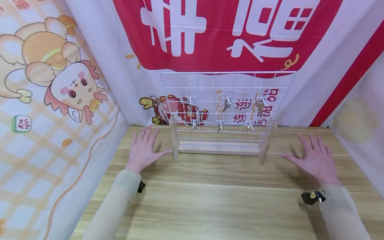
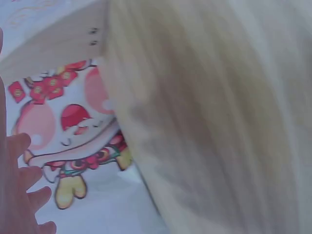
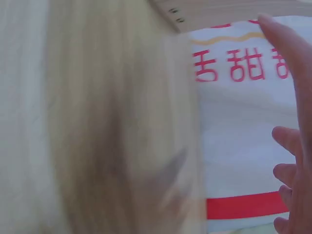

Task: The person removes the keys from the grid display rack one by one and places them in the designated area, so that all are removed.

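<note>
A white wire grid rack [image 1: 216, 72] stands upright on a wooden base [image 1: 219, 150] at the back of the table. Several small white hooks [image 1: 194, 124] hang on the grid, and keys [image 1: 259, 106] dangle from some of them. To the left of the rack is my left hand [image 1: 141, 151], its fingers spread and its thumb pointing at the left wooden upright [image 1: 174, 138]. My right hand [image 1: 319, 161] lies off the rack's right side, fingers likewise spread. Neither hand holds anything. Both wrist views show fingertips beside a screwed wooden upright [image 2: 58, 41], apart from it.
The wood-grain table [image 1: 210, 206] stretches in front of the rack. Printed cloth walls [image 1: 120, 66] border it at the back, left and right. Each wrist carries a small black device [image 1: 312, 197].
</note>
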The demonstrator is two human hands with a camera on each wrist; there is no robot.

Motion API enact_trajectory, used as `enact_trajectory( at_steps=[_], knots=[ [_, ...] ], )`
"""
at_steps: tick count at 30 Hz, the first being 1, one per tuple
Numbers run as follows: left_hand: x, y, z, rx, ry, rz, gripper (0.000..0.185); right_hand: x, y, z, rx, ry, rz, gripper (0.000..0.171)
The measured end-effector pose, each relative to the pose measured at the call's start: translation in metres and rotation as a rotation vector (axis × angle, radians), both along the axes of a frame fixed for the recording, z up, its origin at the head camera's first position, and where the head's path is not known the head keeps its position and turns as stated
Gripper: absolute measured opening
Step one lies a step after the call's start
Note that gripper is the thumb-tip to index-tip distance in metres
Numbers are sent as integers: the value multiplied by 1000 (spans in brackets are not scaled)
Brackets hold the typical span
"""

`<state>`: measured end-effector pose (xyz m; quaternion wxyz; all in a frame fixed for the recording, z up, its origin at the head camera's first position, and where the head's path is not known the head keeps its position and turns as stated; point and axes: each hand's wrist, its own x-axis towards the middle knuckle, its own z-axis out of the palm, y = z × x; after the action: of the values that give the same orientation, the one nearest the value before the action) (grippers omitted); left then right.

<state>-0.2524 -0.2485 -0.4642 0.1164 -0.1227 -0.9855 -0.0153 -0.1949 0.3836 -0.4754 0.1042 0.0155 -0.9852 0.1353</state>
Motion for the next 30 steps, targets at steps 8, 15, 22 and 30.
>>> enact_trajectory(
  at_steps=[8, 15, 22, 30],
  knots=[
    [5, 28, 35, 276, 160, -74, 108, -6, -21, 49, -159, 111, -16, 102],
    [17, 62, 70, 696, 228, -173, 89, -5, -59, 101, -470, 152, -65, 84],
    [25, 94, 100, 1016, 289, -239, 68, -11, -88, 135, -774, 102, -90, 68],
    [30, 125, 126, 1271, 182, -295, 54, -31, -103, 142, -977, 109, -33, 56]
  ],
)
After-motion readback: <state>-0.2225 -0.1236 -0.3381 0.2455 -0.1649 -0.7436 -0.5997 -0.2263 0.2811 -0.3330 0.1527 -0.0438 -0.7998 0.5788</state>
